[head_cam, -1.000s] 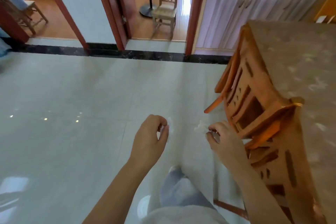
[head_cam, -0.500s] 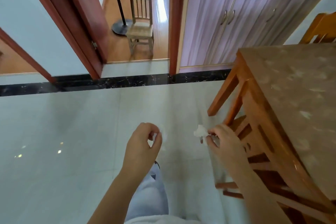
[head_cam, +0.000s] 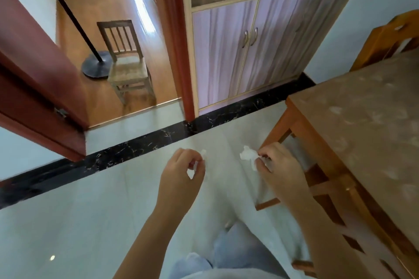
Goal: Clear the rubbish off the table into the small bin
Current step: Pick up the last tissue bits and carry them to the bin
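beside the desk [head_cam: 362, 131], above the tiled floor [head_cam: 90, 210], the left hand [head_cam: 181, 174] pinches a small white scrap [head_cam: 203, 153] in curled fingers [head_cam: 189, 154]; the right hand [head_cam: 280, 171] clamps a crumpled white tissue [head_cam: 247, 156].

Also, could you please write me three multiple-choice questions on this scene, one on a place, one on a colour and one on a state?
1. Where does the small chair stand?
A) beside the person's feet
B) on the wood floor of the next room
C) on a shelf

2. What colour is the floor strip at the threshold?
A) black
B) red
C) yellow

3. What is the right hand doing?
A) lying open and empty
B) gripping a cup
C) pinching a tissue

Answers: 1 B, its legs rest on the orange boards; 2 A, it is dark with pale veins; 3 C, crumpled white paper sticks out from its fingertips.
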Tool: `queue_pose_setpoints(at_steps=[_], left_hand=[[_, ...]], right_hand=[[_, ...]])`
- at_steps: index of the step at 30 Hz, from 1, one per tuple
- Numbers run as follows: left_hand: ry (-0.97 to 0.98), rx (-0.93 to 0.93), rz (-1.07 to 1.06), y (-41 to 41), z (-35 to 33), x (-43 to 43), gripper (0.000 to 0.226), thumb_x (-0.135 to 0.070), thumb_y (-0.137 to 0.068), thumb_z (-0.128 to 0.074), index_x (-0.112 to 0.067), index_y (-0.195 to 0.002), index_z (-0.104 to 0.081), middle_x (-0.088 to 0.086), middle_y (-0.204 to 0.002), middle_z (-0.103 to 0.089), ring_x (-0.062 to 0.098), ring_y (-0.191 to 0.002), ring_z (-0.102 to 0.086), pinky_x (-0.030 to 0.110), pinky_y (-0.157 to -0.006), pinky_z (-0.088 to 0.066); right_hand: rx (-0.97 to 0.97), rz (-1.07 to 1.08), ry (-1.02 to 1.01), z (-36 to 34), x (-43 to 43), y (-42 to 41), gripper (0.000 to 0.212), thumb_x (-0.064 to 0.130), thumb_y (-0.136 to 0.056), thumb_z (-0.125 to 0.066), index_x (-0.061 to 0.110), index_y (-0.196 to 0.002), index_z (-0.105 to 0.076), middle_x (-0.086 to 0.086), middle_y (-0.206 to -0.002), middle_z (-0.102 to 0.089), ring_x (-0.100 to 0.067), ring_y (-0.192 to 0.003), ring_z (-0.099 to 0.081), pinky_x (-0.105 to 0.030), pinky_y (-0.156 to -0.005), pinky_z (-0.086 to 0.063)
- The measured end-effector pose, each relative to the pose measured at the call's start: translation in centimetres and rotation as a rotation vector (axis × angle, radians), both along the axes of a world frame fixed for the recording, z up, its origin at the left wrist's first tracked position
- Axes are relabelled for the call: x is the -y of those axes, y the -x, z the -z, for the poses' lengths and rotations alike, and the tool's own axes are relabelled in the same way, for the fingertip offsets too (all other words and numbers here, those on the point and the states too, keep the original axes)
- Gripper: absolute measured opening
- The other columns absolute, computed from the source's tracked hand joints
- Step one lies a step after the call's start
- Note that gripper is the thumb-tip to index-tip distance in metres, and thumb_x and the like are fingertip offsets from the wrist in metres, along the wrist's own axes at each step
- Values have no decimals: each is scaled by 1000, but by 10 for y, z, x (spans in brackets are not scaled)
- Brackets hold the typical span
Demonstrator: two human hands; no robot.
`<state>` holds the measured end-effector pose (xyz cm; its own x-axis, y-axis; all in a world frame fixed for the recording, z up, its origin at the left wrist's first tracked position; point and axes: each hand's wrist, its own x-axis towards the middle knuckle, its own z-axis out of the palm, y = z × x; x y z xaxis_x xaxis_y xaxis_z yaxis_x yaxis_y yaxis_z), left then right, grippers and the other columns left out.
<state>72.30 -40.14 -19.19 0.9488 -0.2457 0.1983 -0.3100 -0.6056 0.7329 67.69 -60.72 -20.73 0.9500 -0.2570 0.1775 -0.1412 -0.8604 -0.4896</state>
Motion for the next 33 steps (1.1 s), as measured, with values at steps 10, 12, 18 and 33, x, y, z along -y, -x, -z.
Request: queue_pose_setpoints(at_steps=[10, 12, 18, 33], left_hand=[[-30, 8, 220, -204, -10, 127, 35, -11, -83, -61, -39, -73, -43, -21, -76, -48, -4, -77, -52, 3, -67, -38], [-24, 14, 268, -239, -14, 152, 34, -11, -83, -61, -39, -74, -44, -15, -77, -51, 3, -76, -52, 13, -67, -44], [-32, -41, 346, -333, -4, 219, 15, -16, -85, -59, -24, -78, -50, -13, -76, -50, 6, -69, -51, 10, -62, -38], [150, 38, 856, -565, -1, 443, 22, -31, -81, -49, -11, -77, -56, 1, -74, -58, 10, -67, -52, 31, -61, -46]], right_hand=[[81, 222, -73, -15, 129, -177, 8, 3, -77, -64, 1, -85, -62, -14, -85, -61, -25, -74, -53, -34, -62, -43], [102, 259, -58, -20, 157, -202, 8, 2, -75, -65, 2, -83, -62, -13, -82, -61, -27, -74, -55, -35, -61, -42], [73, 408, -27, -14, 218, -267, 6, 3, -76, -64, 5, -81, -63, -11, -80, -61, -28, -68, -55, -34, -57, -43], [97, 837, 36, -33, 346, -418, 7, 5, -77, -66, 7, -84, -65, -4, -82, -58, -19, -63, -54, -13, -52, -35]])
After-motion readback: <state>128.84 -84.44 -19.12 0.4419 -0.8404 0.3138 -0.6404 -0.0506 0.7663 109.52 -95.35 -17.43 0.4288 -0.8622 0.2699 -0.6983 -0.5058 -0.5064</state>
